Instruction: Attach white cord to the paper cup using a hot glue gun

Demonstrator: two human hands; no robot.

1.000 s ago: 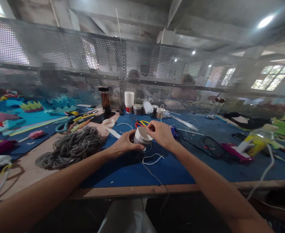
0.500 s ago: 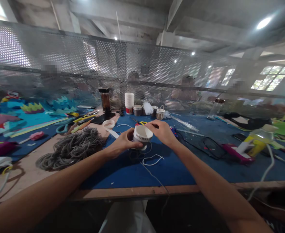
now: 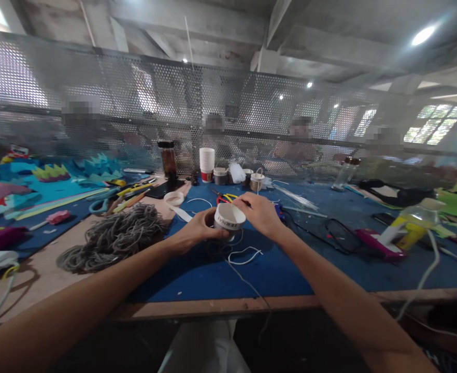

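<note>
A short white paper cup (image 3: 228, 217) with dark print on its side is held above the blue mat (image 3: 252, 269). My left hand (image 3: 195, 229) is wrapped round the cup's left side and base. My right hand (image 3: 258, 212) pinches the cup's far right rim with closed fingers. Below the cup a loose white cord (image 3: 244, 255) lies on the mat, and a thin dark wire (image 3: 247, 285) runs from under my hands toward the table's front edge.
A heap of grey yarn (image 3: 115, 235) lies to the left. Scissors (image 3: 223, 198), stacked paper cups (image 3: 207, 163), a dark jar (image 3: 169, 158) and small tins stand behind. A tape roll (image 3: 174, 197), glasses (image 3: 339, 233) and a yellow-labelled bottle (image 3: 411, 228) lie around. Other people sit behind the perforated metal screen (image 3: 135, 103).
The cup has tilted so that its open mouth shows more, and my right fingers have shifted along its rim. Both hands stay in much the same place.
</note>
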